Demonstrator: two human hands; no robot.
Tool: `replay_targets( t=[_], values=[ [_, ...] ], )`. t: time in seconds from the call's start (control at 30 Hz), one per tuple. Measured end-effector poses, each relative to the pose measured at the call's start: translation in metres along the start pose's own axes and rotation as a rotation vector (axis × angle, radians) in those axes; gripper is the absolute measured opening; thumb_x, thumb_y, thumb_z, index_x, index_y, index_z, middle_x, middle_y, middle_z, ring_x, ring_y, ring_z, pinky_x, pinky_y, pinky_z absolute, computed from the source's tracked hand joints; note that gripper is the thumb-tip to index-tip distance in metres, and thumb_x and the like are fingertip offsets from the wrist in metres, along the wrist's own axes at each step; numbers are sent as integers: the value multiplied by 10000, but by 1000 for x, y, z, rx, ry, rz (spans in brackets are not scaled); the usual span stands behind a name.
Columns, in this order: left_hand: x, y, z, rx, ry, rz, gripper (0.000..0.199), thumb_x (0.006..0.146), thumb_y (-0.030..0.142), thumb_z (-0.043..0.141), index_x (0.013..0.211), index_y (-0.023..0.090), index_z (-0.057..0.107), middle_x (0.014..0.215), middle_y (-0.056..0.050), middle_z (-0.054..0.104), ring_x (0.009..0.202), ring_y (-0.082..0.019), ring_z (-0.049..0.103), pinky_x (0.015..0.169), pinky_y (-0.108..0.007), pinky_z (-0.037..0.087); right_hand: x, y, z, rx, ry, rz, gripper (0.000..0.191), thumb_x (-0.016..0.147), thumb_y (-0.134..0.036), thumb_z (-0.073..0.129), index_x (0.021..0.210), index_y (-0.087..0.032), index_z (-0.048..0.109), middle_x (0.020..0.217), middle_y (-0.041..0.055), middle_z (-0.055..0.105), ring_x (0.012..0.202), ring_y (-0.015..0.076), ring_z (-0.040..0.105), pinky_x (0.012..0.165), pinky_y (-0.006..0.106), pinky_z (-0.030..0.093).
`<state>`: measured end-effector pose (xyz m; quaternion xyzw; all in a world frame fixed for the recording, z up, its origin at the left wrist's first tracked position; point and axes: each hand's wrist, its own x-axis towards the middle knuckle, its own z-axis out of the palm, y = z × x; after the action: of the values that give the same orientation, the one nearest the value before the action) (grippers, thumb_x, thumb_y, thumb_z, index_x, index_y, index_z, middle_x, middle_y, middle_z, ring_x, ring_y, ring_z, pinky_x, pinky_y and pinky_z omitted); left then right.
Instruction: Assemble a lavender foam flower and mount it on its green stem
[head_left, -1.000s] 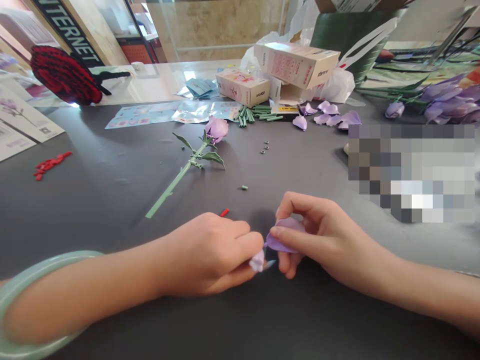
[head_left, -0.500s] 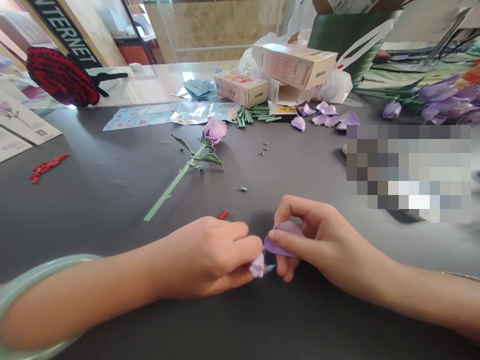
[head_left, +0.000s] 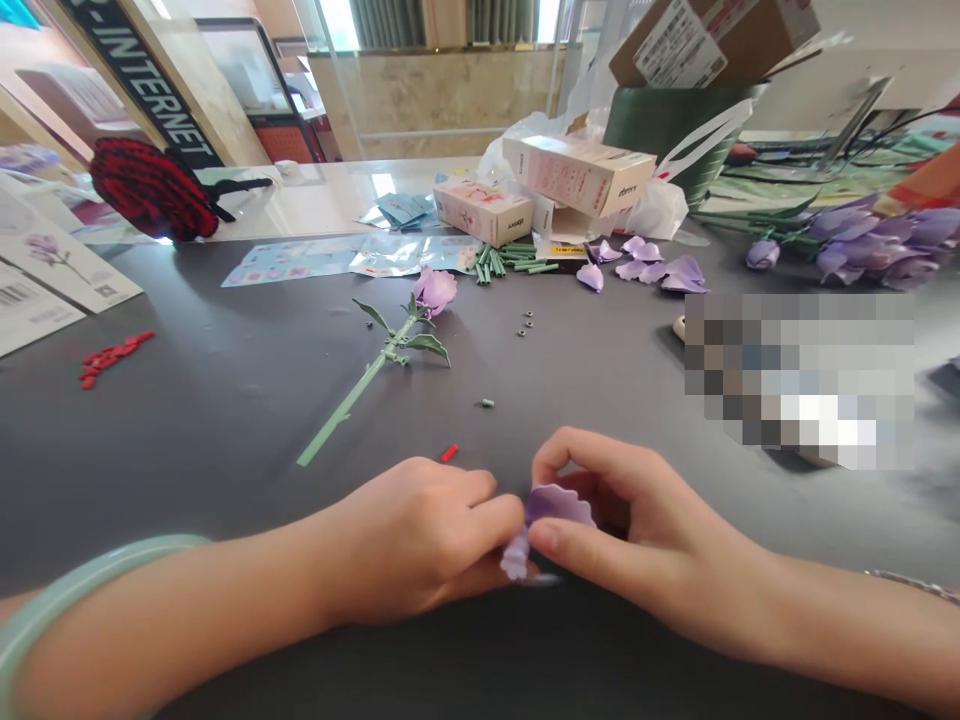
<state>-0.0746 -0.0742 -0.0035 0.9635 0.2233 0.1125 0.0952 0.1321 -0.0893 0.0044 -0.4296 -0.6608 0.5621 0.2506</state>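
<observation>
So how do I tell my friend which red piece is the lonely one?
Start at the dark table. Find the purple flower on its long green stem. Just above the person's left hand lies one tiny red piece, all alone; the other red pieces sit in a pile far left.

lilac petal (head_left: 559, 507) | now against flower bud (head_left: 514, 556) | right hand (head_left: 652, 530) moved closer to left hand (head_left: 420, 540)
</observation>
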Motion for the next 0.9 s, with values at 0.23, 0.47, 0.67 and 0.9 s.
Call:
replay_targets(
  t=[0.23, 0.47, 0.67, 0.9],
  values=[
    [-1, 0, 1, -151, 100, -250, 393, 822, 525, 662, 750, 189, 470, 629, 68, 452, 494, -90, 397, 476, -203, 319, 2, 0, -5, -79, 18, -132, 61, 837, -244, 575, 840, -184, 585, 722, -20, 567, 641, 97, 502, 563, 182, 409],
    [3, 4, -4, -425, 238, -307, 312, 768, 324, 745, 977, 181, 564, 831, 34, 598, 670, -98, 542, 624, -185, 430, 3, -12, -18, -186, -7, -364, 232, 863, -190, 594, 1094, -214, 606, 983, -7, 696, 805, 104, 622, 755, 190, 489],
    [7, 2, -8, -647, 265, -442, 144, 858, 272, 594, 939, 163, 638, 798, 4, 635, 687, -110, 565, 635, -194, 460, 17, -36, -36, -316, 72, -326, 165, 877, -361, 610, 881, -203, 659, 757, -4, 701, 674, 133, 636, 591, 209, 469],
    [10, -2, -6, -1062, 297, -582, 251, 777, 338, 714, 890, 149, 596, 836, -18, 628, 689, -112, 561, 631, -218, 517, 97, -29, -115, -685, 480, -300, 150, 830, -311, 713, 787, -172, 676, 830, 56, 660, 735, 164, 599, 631, 268, 478]
  ],
)
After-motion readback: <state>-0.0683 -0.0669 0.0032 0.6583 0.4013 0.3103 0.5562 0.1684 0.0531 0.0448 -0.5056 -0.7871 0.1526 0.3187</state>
